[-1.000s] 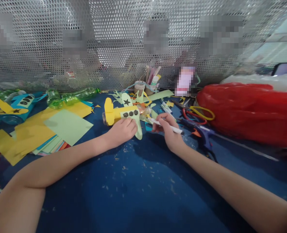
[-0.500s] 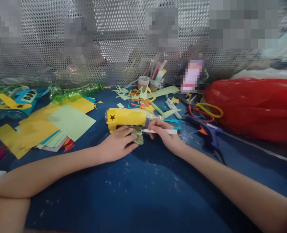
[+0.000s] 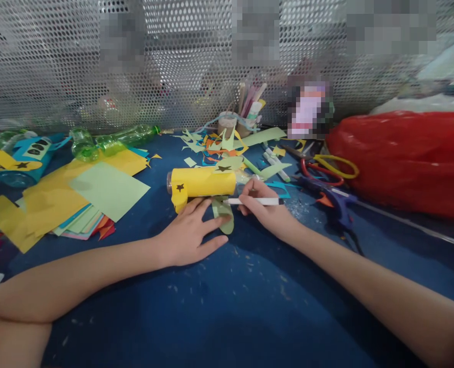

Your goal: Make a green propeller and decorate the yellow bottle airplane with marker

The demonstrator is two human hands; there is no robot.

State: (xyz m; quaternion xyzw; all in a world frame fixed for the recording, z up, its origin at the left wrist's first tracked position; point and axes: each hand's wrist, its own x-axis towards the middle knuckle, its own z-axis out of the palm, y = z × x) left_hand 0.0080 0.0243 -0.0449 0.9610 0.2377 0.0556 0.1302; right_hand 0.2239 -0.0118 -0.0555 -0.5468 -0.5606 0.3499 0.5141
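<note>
A plastic bottle wrapped in yellow paper lies sideways on the blue table, with a dark star near its left end. A pale green paper wing sticks out below it, and another green wing with a star shows on its far side. My left hand rests with fingers spread by the bottle, fingertips on the near wing. Pinched in my right hand is a white marker, its tip at the near wing close to the bottle.
Yellow sheets and a green sheet lie left, near green bottles and a blue paper-covered bottle. Paper scraps and pen cups stand behind. Right are scissors, a glue gun and a red bag.
The view has shifted slightly. The bottle has turned a little, so the far wing's star now shows and more of the near wing is visible. My left fingers are spread wider.
</note>
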